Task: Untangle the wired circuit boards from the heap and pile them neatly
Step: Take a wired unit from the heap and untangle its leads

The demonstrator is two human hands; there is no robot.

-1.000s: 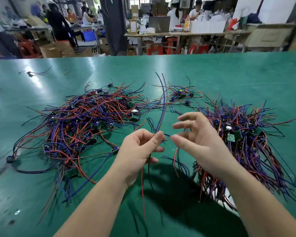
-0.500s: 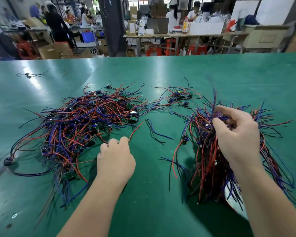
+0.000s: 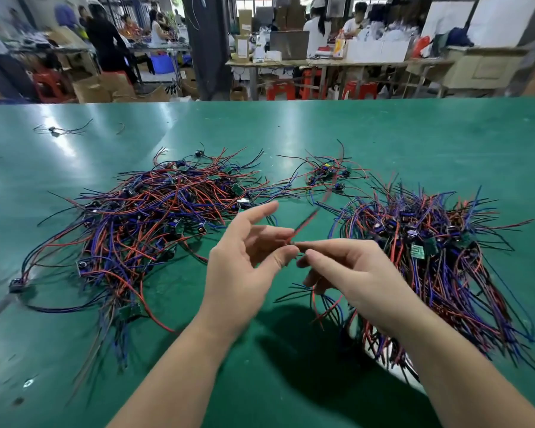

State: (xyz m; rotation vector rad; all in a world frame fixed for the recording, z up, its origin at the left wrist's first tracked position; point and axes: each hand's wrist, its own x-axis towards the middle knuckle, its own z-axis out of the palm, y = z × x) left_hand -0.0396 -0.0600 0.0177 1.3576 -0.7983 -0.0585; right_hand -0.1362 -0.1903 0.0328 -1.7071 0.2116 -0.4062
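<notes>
A tangled heap (image 3: 149, 223) of red, blue and black wires with small circuit boards lies at the left of the green table (image 3: 414, 143). A denser pile (image 3: 430, 257) of the same wired boards lies at the right. Between them, raised above the table, my left hand (image 3: 244, 267) and my right hand (image 3: 352, 273) meet fingertip to fingertip. Both pinch one small wired piece; its red wire (image 3: 309, 217) runs up and away, blurred, and more wires hang below my right hand. The board itself is hidden by my fingers.
A small cluster of wired boards (image 3: 328, 174) lies behind my hands. A stray wire (image 3: 59, 129) lies at the far left of the table. Beyond the far edge are work tables, red stools, boxes and several people.
My left hand has lifted off the table by the left heap and my right hand has left the right pile. Both have come together in the middle and now pinch a wired piece.
</notes>
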